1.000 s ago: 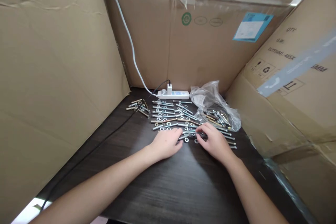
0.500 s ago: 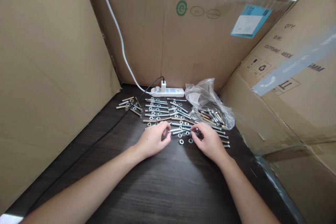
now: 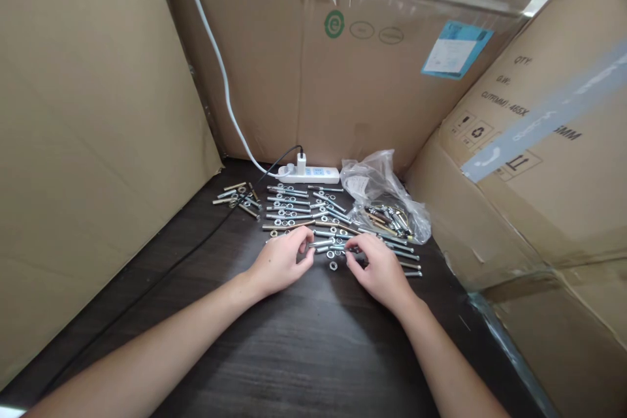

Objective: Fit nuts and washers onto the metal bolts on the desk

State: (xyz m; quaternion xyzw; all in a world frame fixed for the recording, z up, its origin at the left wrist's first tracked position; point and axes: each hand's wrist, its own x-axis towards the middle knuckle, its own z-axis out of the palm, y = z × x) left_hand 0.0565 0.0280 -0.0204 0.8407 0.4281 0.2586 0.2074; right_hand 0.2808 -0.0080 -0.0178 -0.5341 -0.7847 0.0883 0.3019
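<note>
My left hand (image 3: 281, 261) is closed, its thumb and fingertips pinching the end of a slim silver bolt (image 3: 321, 243) that points right. Facing it, my right hand (image 3: 379, 268) has thumb and fingers bent together low over the hardware; what is between them is too small to make out. Around both hands lie silver and brass-coloured bolts (image 3: 289, 210) in rows with nuts and thin rings. One loose washer (image 3: 333, 266) rests on the table just in front, between the two hands. Bolt heads (image 3: 414, 257) stick out beyond my right hand.
A white power strip (image 3: 313, 174) with a plugged-in charger stands behind the rows. To its right is a clear plastic bag (image 3: 382, 189) of hardware. A small pile of anchors (image 3: 238, 199) lies left, crossed by a black cable (image 3: 171, 264). Cardboard boxes (image 3: 264, 78) wall three sides.
My right hand has shifted slightly left and covers the spot where a second loose washer lay. The left hand keeps its pinch on the bolt. The whole view has shifted a little.
</note>
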